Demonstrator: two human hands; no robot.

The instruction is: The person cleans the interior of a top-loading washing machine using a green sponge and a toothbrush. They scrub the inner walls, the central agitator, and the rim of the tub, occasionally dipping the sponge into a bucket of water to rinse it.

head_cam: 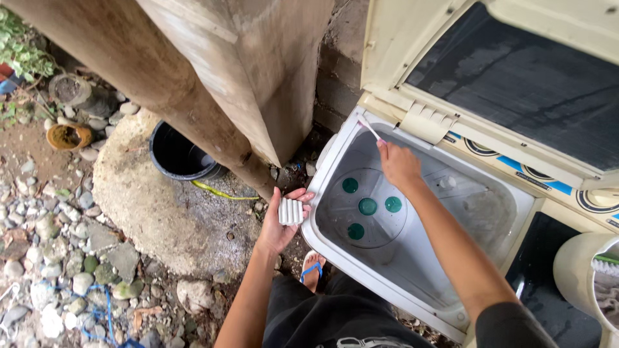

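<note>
Outdoor wash spot, stony ground. Right hand [400, 165] pinches thin pink-white brush [371, 129], fingers closed on its handle, bristle end at back left corner of open washing machine tub [412, 212]. Left hand [278, 222] cups small white ribbed part [291, 211] just outside tub's left rim, fingers curled round it. Tub wet, grey-white, four green caps [367, 207] on its agitator disc. Lid [516, 71] raised behind. Left: concrete pillar [251, 64], black bucket [177, 153], round concrete slab [167, 212], loose pebbles [58, 258]. Blue-strapped sandal [312, 269] below.
</note>
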